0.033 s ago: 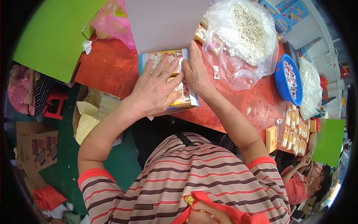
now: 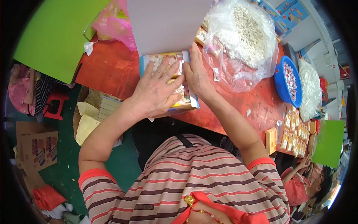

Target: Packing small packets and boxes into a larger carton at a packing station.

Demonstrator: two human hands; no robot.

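An open cardboard box (image 2: 197,100) sits at the front edge of the red table, its large pale lid (image 2: 167,26) standing up at the back. Inside it lie yellow-edged packs (image 2: 158,59) of small white pieces, partly hidden under my fingers. My left hand (image 2: 156,87) rests palm down over these packs, fingers spread and a ring on one of them. Along the box's right wall, my right hand (image 2: 197,72) is held edge-on with fingers stretched out, touching the rim. Neither hand grasps anything.
Right of the box, a clear plastic bag (image 2: 250,41) of white pieces lies on the red table (image 2: 108,67). Beyond it are a blue basin (image 2: 278,84) of small packets, several filled trays (image 2: 292,130) and stacked orange trays (image 2: 271,141). A carton (image 2: 80,119) stands below left; another person (image 2: 298,186) is at right.
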